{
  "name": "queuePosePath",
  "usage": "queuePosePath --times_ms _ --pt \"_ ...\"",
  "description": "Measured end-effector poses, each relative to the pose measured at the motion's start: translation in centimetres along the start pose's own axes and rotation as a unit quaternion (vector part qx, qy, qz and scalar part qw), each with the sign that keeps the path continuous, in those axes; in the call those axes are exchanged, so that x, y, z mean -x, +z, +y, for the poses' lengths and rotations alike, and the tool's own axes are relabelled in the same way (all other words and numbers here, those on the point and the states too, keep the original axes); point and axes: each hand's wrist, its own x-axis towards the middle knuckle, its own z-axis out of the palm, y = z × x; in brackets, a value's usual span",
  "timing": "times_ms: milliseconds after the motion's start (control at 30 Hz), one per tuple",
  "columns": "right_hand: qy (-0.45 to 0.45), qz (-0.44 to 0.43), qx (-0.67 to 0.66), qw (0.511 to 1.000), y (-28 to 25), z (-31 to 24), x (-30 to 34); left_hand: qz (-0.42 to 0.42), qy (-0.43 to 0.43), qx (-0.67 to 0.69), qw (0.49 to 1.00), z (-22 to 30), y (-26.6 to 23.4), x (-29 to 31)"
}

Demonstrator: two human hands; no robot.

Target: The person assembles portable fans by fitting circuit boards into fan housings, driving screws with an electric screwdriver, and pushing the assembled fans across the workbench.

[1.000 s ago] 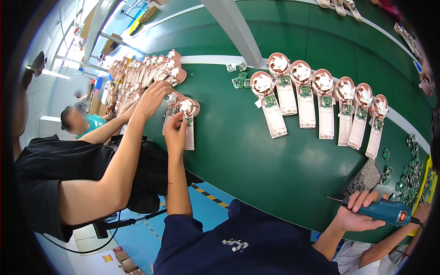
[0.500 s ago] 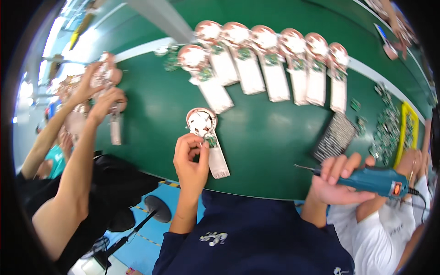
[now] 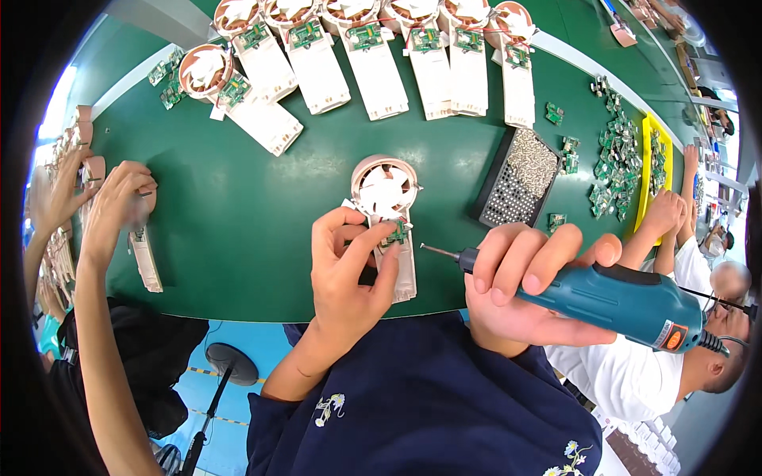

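In front of me on the green table lies a pale handheld fan casing (image 3: 406, 274) with white blades inside a pinkish ring. A small green circuit board (image 3: 398, 232) rests in its handle part. My left hand (image 3: 345, 258) pinches that board between thumb and forefinger, partly covering it. With fingers wrapped round its body, my right hand (image 3: 516, 289) holds a teal electric screwdriver (image 3: 623, 305) above the table's near edge. Its thin bit points left toward the board, apart from it, and a tiny piece, perhaps a screw, shows at the tip.
A black tray of small screws (image 3: 520, 174) stands right of the casing. Several similar fan casings (image 3: 317, 71) line the far side. Loose circuit boards (image 3: 615, 163) lie beside a yellow bin (image 3: 647, 178). Another person's hands (image 3: 119, 194) work at left; people sit at right.
My right hand has brought the screwdriver leftward, its bit now close to the circuit board. The view has shifted. My left hand stays at the board.
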Motion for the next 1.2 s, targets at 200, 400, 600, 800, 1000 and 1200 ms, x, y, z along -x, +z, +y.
queuePosePath --times_ms 200,400,600,800,1000,1200 --pt "0.014 -0.005 -0.003 1.000 0.9 0.6 0.2 -0.010 -0.004 0.015 1.000 -0.8 -0.4 0.2" --pt "0.042 -0.007 -0.043 0.998 0.7 0.8 0.5 -0.003 0.012 0.032 0.999 -1.0 -0.6 -0.2" --pt "0.052 0.034 -0.054 0.997 1.3 1.6 0.4 -0.011 0.031 0.020 0.999 -1.5 -0.6 -0.1" --pt "0.028 0.023 -0.039 0.999 1.4 2.1 0.3 0.019 0.021 0.010 1.000 -1.4 -0.2 0.0" --pt "0.056 -0.020 -0.063 0.996 1.8 2.2 0.6 0.041 0.059 -0.001 0.997 -1.8 -0.2 0.2" --pt "0.036 0.046 -0.045 0.997 0.9 2.8 0.2 0.041 0.048 0.007 0.998 -1.5 -0.3 -0.2"
